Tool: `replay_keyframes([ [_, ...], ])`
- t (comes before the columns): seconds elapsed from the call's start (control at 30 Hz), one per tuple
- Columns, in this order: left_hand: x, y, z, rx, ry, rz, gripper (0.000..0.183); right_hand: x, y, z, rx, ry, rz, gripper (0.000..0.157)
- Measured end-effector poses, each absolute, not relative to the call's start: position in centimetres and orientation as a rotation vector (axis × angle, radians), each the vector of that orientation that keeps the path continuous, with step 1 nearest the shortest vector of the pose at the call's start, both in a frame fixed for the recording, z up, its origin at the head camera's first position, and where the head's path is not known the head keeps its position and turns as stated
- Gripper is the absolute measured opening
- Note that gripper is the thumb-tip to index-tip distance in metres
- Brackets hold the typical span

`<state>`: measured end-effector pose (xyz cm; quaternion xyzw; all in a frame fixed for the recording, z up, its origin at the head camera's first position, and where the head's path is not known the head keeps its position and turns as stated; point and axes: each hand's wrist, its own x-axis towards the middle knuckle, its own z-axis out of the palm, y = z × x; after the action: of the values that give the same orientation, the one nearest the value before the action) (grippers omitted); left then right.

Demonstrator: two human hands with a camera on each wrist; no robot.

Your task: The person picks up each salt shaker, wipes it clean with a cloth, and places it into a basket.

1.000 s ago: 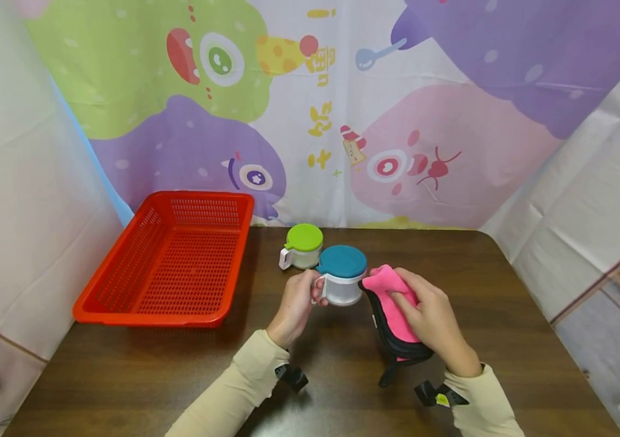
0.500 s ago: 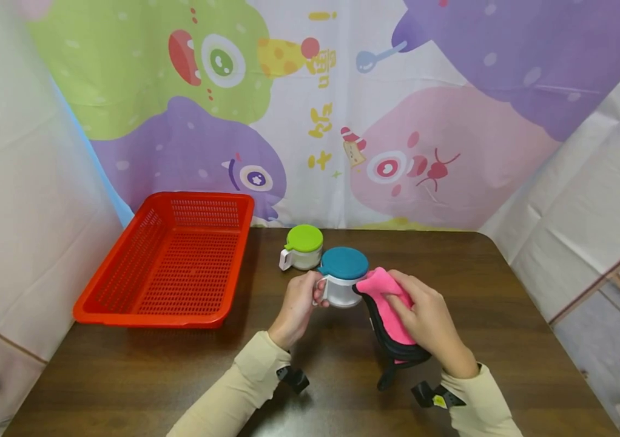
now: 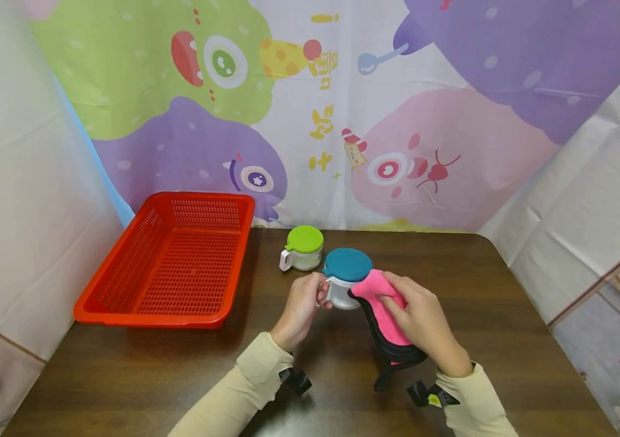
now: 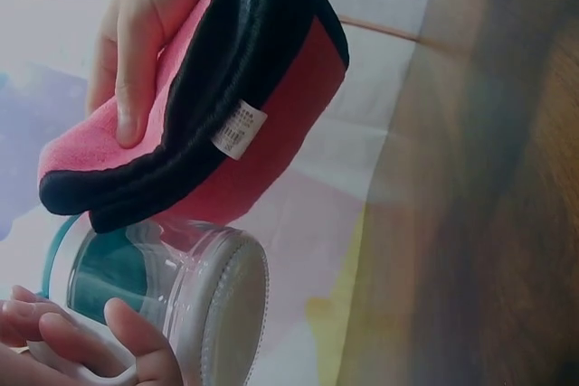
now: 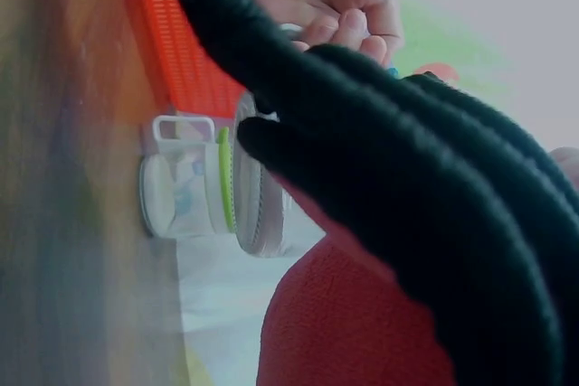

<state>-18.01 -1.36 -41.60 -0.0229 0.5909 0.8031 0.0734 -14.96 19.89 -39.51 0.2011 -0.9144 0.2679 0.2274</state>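
Note:
My left hand grips the white handle of a clear glass jar with a blue lid. The left wrist view shows the jar's round base clear of the table. In my right hand is a folded pink cloth with black edging, pinched between thumb and fingers. The cloth lies against the jar's right side and hides part of it. Behind the blue-lidded jar stands a similar jar with a green lid, upright on the table, its handle toward the left.
A red plastic basket with slotted walls stands on the left of the brown wooden table. A cartoon-print curtain hangs along the table's back edge, with pale cloth walls on both sides.
The blue-lidded jar and my left hand have shifted slightly right. My right hand has slid the cloth a little left, so it covers more of the jar's side.

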Motion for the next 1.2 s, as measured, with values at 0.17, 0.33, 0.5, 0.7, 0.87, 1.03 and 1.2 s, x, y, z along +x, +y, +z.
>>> replay_keyframes([
  [0.17,-18.0,-1.1,-41.5,-0.070,1.792,2.404,0.024,-14.9,19.7,-39.4,0.553,-2.543,0.724,0.048],
  [0.33,-17.9,-1.0,-41.7,-0.091,1.815,2.382,0.025,-14.9,19.6,-39.6,0.552,-2.564,0.719,0.048],
  [0.5,-18.0,-1.0,-41.7,-0.117,1.835,2.370,0.024,-15.0,19.4,-39.8,0.575,-2.543,0.711,0.047],
  [0.7,-18.1,-0.9,-41.7,-0.133,1.882,2.369,0.024,-14.9,19.0,-39.7,0.588,-2.524,0.669,0.046],
  [0.87,-18.1,-0.7,-41.7,-0.154,1.933,2.360,0.024,-14.7,18.6,-39.7,0.602,-2.504,0.574,0.044],
  [1.03,-17.9,-0.5,-41.6,-0.174,1.961,2.345,0.025,-14.5,18.1,-40.0,0.616,-2.492,0.513,0.042],
  [1.2,-17.3,-0.5,-40.4,-0.176,1.990,2.311,0.026,-14.4,17.7,-40.2,0.629,-2.502,0.501,0.042],
])
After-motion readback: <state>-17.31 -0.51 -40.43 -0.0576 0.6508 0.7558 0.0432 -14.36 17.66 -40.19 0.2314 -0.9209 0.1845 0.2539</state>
